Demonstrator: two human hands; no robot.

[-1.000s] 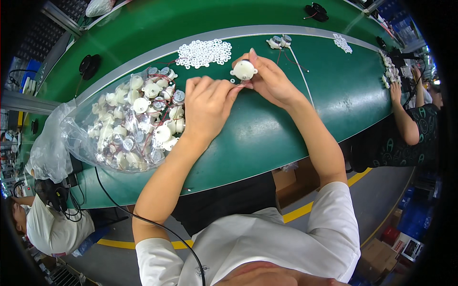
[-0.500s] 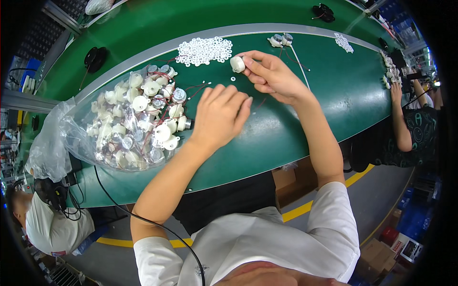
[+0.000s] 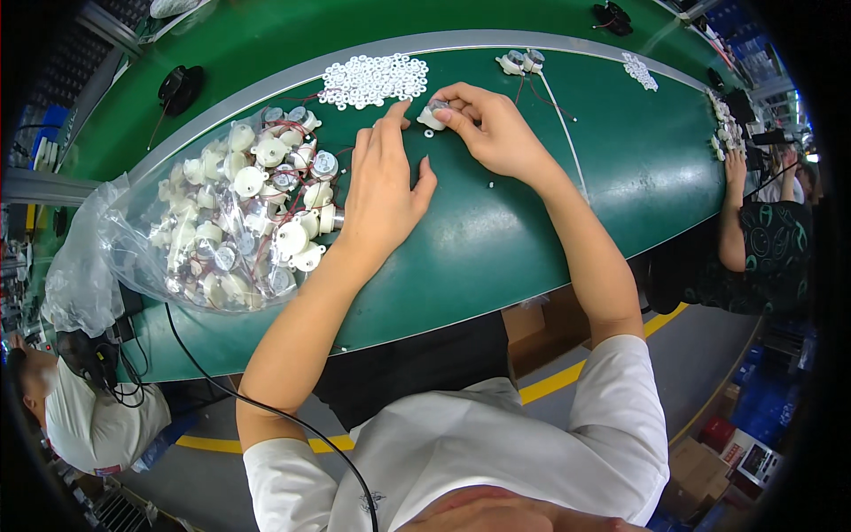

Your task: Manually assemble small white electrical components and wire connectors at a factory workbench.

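Observation:
Between the thumb and fingers of my right hand is a small white motor, its silvery metal part turned up. My left hand is open, its fingers stretched forward over the green table toward a pile of small white washers. One loose washer lies just below the held motor. To the left of my left hand, a clear plastic bag spills white motors with red wires.
Two more motors with wires stand at the far edge, beside a white line. A smaller washer cluster is farther right. Black cable runs across my left arm. A co-worker works at the right end; another person sits left.
My left hand has moved forward and its curled fingers have straightened toward the washer pile. The right hand has shifted slightly left with the motor and turned it so more metal shows.

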